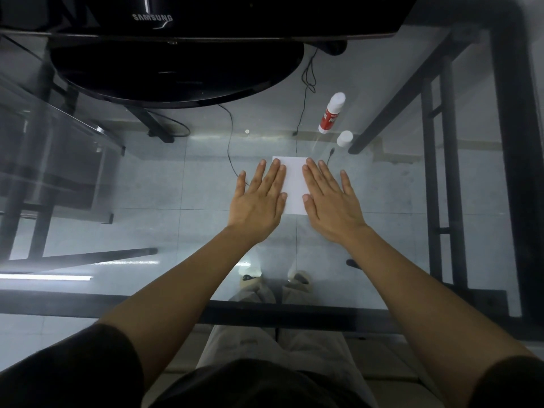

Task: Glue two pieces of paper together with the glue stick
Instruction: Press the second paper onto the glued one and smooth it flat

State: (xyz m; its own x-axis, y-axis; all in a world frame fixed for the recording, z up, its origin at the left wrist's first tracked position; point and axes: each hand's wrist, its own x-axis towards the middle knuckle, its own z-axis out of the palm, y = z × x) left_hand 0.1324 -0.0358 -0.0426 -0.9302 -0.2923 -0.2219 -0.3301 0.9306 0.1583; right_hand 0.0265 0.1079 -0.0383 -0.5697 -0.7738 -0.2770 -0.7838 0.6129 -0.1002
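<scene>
A white sheet of paper lies flat on the glass table; whether a second sheet lies under it I cannot tell. My left hand rests palm down on its left edge, fingers spread. My right hand presses flat on its right edge in the same way. Neither hand holds anything. The glue stick, white with a red label, lies uncapped on the glass beyond the paper to the right. Its white cap stands just below it.
A black monitor with a round base fills the far side of the table. Cables hang below the glass. Black table frame bars run along the right side and the near edge. My legs and feet show through the glass.
</scene>
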